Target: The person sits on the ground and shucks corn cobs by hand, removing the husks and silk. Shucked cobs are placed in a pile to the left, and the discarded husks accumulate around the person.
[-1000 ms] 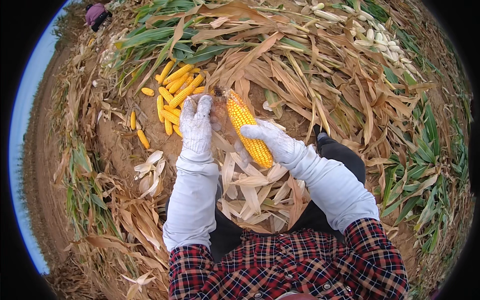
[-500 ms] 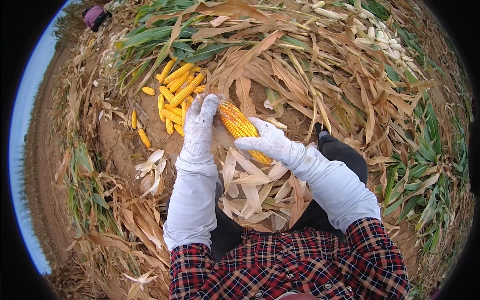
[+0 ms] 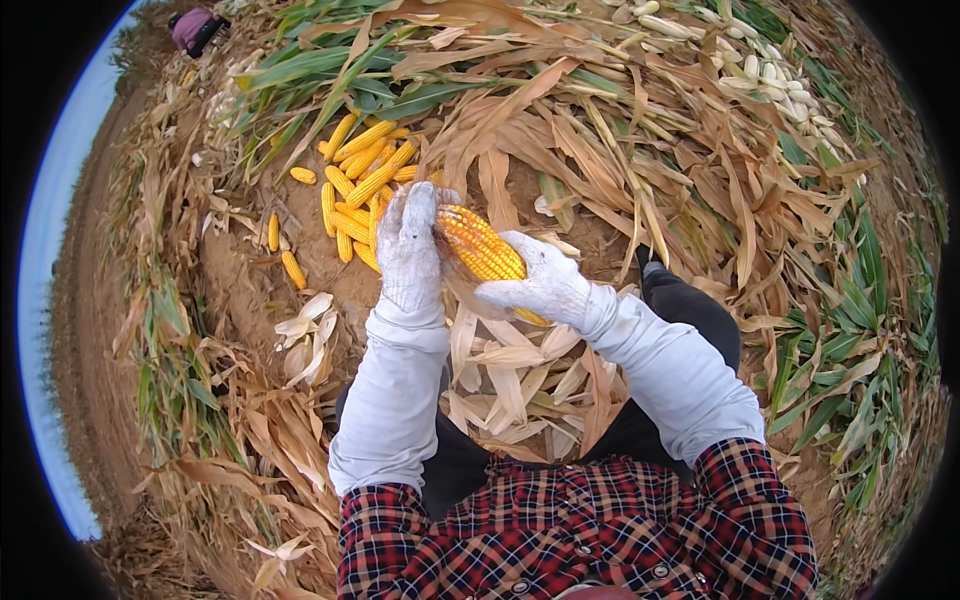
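Observation:
A yellow ear of corn (image 3: 482, 245) is held at a slant between my two gloved hands, most of its kernels bare. My right hand (image 3: 543, 282) is closed around its lower part, the thumb lying across the kernels. At the upper end, my left hand (image 3: 410, 235) has its fingers bent and closed on thin, pale brown husk (image 3: 458, 272) that hangs along the ear's left side. The glove hides exactly what its fingertips grip. Just beyond that hand lies a pile of husked yellow ears (image 3: 375, 180) on the soil.
Loose pale husks (image 3: 505, 380) cover the ground between my legs. Dry stalks and leaves (image 3: 600, 150) are heaped ahead and to the right. Pale ears (image 3: 775, 85) lie at the far right. Two single yellow ears (image 3: 292, 268) sit at left. Another person (image 3: 195, 32) is far off.
Both hands and the ear have shifted slightly to the right. The left hand has turned a little beside the ear's tip. My right hand keeps its hold.

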